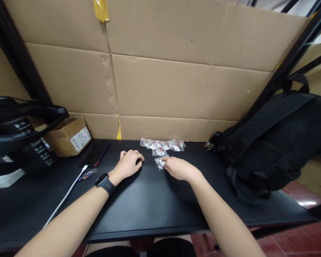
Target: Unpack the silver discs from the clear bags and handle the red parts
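Several small clear plastic packets (162, 144) with white and red parts inside lie in a row on the black table (139, 210), close to the cardboard wall. My right hand (178, 167) pinches one clear packet (159, 162) lying just in front of the row. My left hand (130, 163) rests on the table to the left of that packet, fingers curled loosely, holding nothing that I can see. A black watch (105, 183) sits on my left wrist.
A black backpack (275, 142) leans at the right. A dark phone (92, 155), a small cardboard box (69, 135), a white cable (66, 194) with a key ring (88, 175), and a black device (18, 128) occupy the left. Cardboard sheets (176, 82) wall the back.
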The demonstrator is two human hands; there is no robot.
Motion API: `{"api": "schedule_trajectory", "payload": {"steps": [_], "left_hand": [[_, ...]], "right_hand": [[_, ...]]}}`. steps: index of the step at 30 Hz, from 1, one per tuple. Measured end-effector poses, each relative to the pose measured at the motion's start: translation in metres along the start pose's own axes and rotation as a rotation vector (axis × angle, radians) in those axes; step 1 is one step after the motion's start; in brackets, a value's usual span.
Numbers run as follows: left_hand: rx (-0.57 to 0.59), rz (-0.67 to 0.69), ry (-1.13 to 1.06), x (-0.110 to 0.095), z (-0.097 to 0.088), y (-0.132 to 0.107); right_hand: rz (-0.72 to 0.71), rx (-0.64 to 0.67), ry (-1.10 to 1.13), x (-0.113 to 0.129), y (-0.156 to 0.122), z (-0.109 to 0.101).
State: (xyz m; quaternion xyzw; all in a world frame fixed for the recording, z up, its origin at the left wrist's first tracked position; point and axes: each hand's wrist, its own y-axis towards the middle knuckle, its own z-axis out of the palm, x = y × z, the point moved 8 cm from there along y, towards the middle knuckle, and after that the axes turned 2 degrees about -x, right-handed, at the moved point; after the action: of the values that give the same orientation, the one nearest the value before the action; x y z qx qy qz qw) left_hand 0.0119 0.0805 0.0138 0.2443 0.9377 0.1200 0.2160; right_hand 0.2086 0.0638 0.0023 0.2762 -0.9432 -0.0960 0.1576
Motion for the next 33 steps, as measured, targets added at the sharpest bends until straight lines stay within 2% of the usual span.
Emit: {"api": "schedule_trajectory", "payload": {"steps": [3, 7, 14, 18, 21, 24, 28, 31, 33], "left_hand": [[0.005, 0.012, 0.013, 0.000, 0.000, 0.000], [0.009, 0.026, 0.034, 0.002, 0.003, 0.000], [0.028, 0.053, 0.005, 0.011, 0.007, 0.001], [0.036, 0.028, 0.006, 0.024, 0.007, 0.002], [0.054, -0.038, 0.081, 0.037, 0.007, 0.001], [0.076, -0.153, 0.189, 0.048, 0.005, -0.004], [0.060, -0.248, 0.275, 0.052, 0.001, -0.012], [0.087, -0.294, 0.278, 0.055, 0.005, -0.017], [0.104, -0.307, 0.266, 0.058, 0.008, -0.018]], "right_hand": [[0.148, 0.103, -0.064, -0.036, -0.004, 0.004], [0.218, 0.098, -0.099, -0.061, 0.003, 0.000], [0.140, 0.060, -0.083, -0.055, 0.018, -0.003], [0.136, -0.058, -0.027, -0.050, 0.019, -0.019], [0.238, -0.139, -0.063, -0.055, 0.017, -0.032], [0.385, -0.155, -0.130, -0.067, 0.009, -0.036], [0.515, -0.096, -0.152, -0.083, -0.005, -0.027], [0.577, -0.096, -0.143, -0.091, -0.013, -0.018], [0.674, -0.079, -0.182, -0.099, -0.018, -0.012]]}}
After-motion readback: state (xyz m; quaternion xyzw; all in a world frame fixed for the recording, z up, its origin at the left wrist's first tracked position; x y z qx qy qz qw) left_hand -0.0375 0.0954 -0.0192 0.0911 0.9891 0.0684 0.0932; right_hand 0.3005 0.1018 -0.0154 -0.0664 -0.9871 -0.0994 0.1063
